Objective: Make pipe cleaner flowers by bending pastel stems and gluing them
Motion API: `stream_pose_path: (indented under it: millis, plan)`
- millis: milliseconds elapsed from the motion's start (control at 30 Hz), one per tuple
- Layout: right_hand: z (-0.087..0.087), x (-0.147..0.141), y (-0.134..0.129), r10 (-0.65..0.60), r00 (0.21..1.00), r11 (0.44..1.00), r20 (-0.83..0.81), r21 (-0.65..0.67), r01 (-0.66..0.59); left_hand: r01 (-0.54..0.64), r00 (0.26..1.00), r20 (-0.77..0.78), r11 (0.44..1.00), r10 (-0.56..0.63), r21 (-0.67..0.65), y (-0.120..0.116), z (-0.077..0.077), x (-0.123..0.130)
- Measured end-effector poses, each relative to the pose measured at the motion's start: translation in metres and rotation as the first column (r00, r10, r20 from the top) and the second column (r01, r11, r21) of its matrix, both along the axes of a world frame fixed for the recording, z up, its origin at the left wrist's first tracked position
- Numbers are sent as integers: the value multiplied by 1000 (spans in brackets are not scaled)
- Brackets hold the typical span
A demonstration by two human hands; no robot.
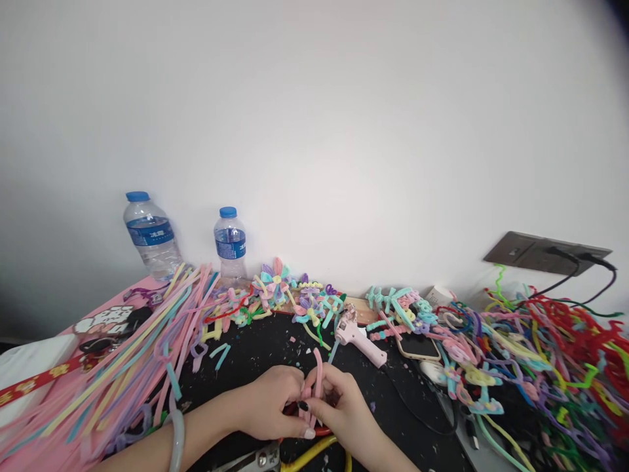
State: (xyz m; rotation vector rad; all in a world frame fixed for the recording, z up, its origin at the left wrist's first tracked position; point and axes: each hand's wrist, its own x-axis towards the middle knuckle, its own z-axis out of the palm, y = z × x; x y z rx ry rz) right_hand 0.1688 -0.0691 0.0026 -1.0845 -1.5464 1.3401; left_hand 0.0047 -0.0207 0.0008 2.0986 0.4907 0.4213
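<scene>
My left hand [269,401] and my right hand [348,408] meet low in the middle of the head view. Between them is a bent pink pipe cleaner [318,375], one end standing up above the fingers. Fingers of both hands are closed around it, and its lower part is partly hidden. Just below lie scissors [265,457] with red and yellow handles, partly covered by my hands. Beyond my right hand rests a pink hot glue gun [362,342] on the black mat [407,419], its nozzle end pointing left.
Long pastel pipe cleaners [162,341] spread over the left side. Twisted pipe-cleaner flowers [275,278] line the wall. A phone [419,347] and a tangled colourful heap [555,367] lie at right. Two water bottles [230,244] stand at the back left. A black cord [417,414] crosses the mat.
</scene>
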Motion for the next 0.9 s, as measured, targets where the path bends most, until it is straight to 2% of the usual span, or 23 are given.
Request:
stream_pose_path:
  millis: [100,167,267,367,433,533,600,700,900]
  plan:
    - [0,1,2,-62,997,998,-34,26,63,-22,999,-27,997,24,77,-1,-1,1]
    - [-1,3,4,-125,988,991,-91,41,129,-70,997,-21,996,71,63,-1,0,2]
    - [-2,6,7,-233,954,970,-190,22,241,-179,984,3,983,179,-33,0,2,3]
    - [-3,9,11,-296,924,954,-243,-33,297,-291,953,43,945,300,-151,1,4,4]
    - [-4,9,12,-301,912,953,-278,-58,297,-324,933,72,913,351,-248,2,3,4]
    - [-6,9,14,-282,898,959,-337,-89,268,-288,917,133,854,377,-433,4,1,6]
    - [-8,9,15,-269,894,963,-359,-111,245,-271,894,182,818,409,-507,5,-1,7]
    - [-11,10,17,-255,895,966,-365,-130,222,-294,871,198,799,450,-524,6,-4,7]
    - [-14,13,18,-273,890,961,-365,-148,234,-310,865,230,834,447,-456,7,-2,5]
